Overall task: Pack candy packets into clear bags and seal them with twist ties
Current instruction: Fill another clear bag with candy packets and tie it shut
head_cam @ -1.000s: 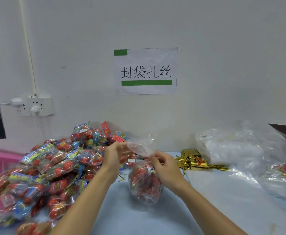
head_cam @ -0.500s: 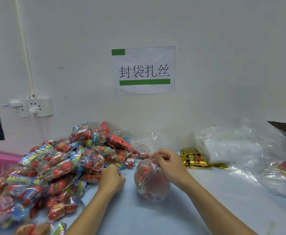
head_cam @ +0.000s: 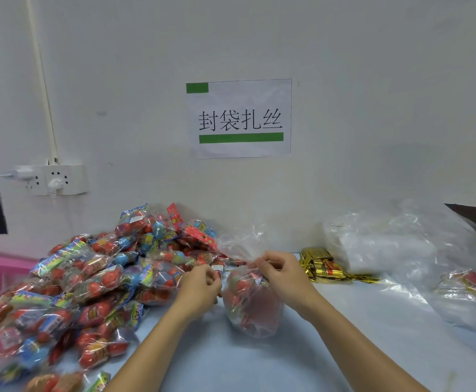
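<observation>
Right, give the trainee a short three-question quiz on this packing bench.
1. True or false: the right hand grips the gathered neck of the clear plastic bag of red candy.
2. The shiny gold twist ties lie on which side of that bag: A) the person's left, B) the person's right?
3. What lies heaped on the person's left of the pale blue table?

Key: 1 true. 2 B. 3 the pile of colourful candy packets.
</observation>
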The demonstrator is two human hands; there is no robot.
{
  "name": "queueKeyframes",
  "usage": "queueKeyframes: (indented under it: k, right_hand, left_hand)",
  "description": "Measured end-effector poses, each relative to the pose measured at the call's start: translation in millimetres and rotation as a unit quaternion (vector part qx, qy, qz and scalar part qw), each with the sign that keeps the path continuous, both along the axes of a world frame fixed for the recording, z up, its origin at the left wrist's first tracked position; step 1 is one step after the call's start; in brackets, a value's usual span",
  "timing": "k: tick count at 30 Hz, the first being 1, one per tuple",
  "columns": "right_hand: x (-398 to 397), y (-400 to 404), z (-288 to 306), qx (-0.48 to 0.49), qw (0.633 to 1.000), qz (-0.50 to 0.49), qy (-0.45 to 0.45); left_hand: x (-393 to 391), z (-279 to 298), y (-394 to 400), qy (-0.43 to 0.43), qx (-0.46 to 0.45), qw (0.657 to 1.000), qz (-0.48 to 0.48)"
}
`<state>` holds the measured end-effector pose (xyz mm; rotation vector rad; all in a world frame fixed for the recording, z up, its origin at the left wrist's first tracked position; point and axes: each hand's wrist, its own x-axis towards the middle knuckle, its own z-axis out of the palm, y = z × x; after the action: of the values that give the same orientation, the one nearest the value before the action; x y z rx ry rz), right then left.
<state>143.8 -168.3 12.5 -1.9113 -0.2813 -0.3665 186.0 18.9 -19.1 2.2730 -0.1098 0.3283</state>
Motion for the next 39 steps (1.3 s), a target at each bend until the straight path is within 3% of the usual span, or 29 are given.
queueKeyframes:
  k: [3,8,12,22,27,39]
  right_hand:
    - [0.4,-2.1,0.2,0.011,1.000,0.009,0.006]
    - [0.5,-4.3,-0.1,0.023,0.999,0.032,0.015]
    - [0.7,-3.9,-0.8,0.032,0.999,0.035,0.012]
    - [6.9,-5.8,-5.4,0.052,0.998,0.023,0.005]
    - [8.9,-2.5,-5.7,0.050,0.997,-0.043,-0.027]
    - [7.9,-0.5,-5.7,0.094,0.993,-0.049,-0.044]
  left_hand:
    - [-3.7,13.2,-6.3,-0.053,-0.014,0.998,-0.037]
    - [-10.0,31.0,-12.5,-0.124,0.039,0.990,-0.063]
    - [-12.3,39.1,-17.6,-0.125,0.078,0.988,-0.043]
    - [-19.9,39.7,-32.4,-0.173,0.079,0.980,-0.060]
    - [-21.1,38.4,-37.9,-0.156,0.093,0.982,-0.060]
    - [-25.6,40.8,-43.4,-0.178,0.015,0.981,-0.080]
